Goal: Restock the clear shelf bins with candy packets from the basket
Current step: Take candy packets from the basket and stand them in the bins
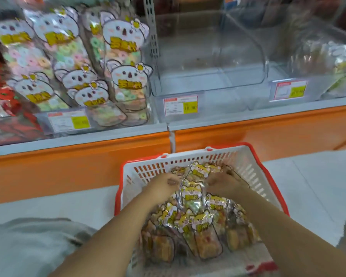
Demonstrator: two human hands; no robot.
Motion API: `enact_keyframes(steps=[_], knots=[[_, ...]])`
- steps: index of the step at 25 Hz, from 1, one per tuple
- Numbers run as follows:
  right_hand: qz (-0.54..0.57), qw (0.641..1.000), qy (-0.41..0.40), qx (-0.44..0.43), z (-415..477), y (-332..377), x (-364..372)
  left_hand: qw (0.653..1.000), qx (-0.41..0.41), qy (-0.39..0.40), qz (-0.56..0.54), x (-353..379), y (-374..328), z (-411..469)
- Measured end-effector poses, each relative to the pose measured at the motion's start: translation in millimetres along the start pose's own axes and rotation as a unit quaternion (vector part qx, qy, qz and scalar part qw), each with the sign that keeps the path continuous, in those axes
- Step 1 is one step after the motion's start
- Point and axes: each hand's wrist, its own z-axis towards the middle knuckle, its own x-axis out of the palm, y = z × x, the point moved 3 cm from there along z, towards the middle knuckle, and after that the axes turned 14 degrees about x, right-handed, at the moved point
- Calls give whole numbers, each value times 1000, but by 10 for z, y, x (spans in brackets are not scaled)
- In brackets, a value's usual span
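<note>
Head view, shelf read from the left. Left bin is packed with upright koala-print packets. Middle bin holds no packets; its price tag sits below. Right bin carries some stock, too blurred to judge how full.

Below, on the floor, the basket is well loaded with candy packets. Left hand and right hand are both down in it, close together. Each seems to pinch an edge of the top packet between them, though the fingertips are blurred.

Assessment: early to middle stage. One bin looks done, the middle bin has received nothing, and most of the basket load is left to move.
</note>
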Motion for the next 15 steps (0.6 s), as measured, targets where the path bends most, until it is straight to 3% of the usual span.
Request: enact_keyframes(steps=[2, 6, 15], knots=[[20, 1000, 1, 15, 166, 27, 171, 998, -37, 16, -37, 138, 126, 139], [52, 992, -84, 74, 253, 28, 335, 996, -78, -2, -42, 261, 219, 243], [231, 973, -2, -16, 197, -17, 24, 988, -65, -52, -133, 373, 224, 186]])
